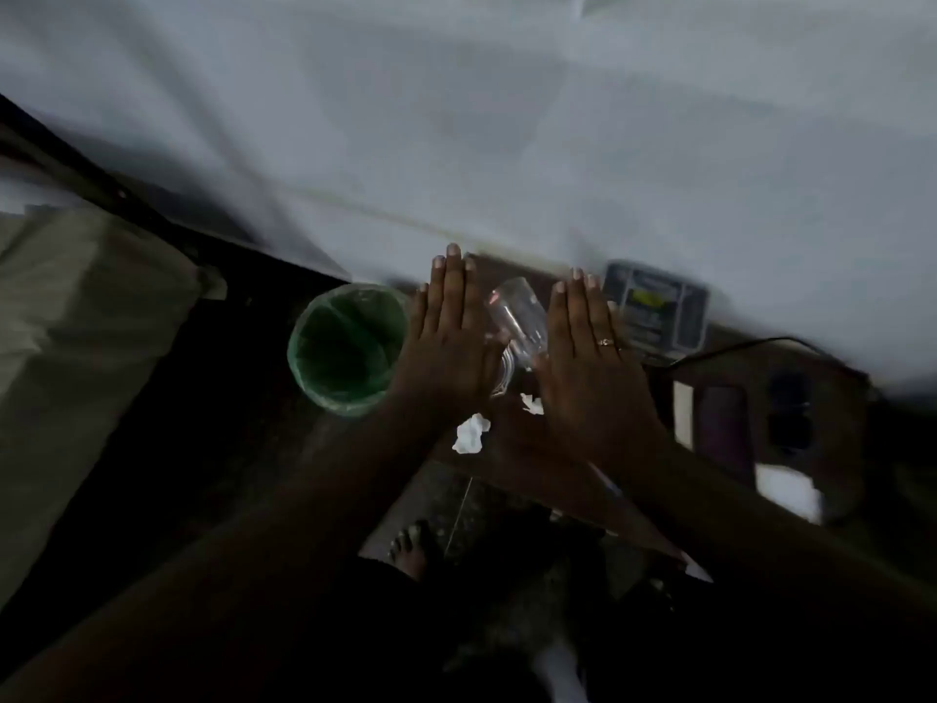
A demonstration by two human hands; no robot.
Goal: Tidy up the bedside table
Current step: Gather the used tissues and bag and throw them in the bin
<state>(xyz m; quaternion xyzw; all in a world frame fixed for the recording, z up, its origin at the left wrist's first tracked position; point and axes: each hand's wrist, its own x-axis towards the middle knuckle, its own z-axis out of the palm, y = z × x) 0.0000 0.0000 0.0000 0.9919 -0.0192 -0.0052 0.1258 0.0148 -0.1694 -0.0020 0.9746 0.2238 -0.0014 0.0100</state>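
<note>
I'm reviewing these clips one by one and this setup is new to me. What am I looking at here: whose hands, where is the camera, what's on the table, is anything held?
One picture, from a camera worn on a person's head, looking down. The left hand and right hand are flat, fingers out, holding nothing. Between them a clear glass shows. On the dark bedside table lie crumpled tissues, a box and a cable. A green-lined bin stands left of it. The image is dim and blurred.

Dim light is falling on a pale wall [507,119] filling twelve o'clock, while dark floor [228,449] is spreading toward seven o'clock beside pale bedding [76,322] at nine.
</note>
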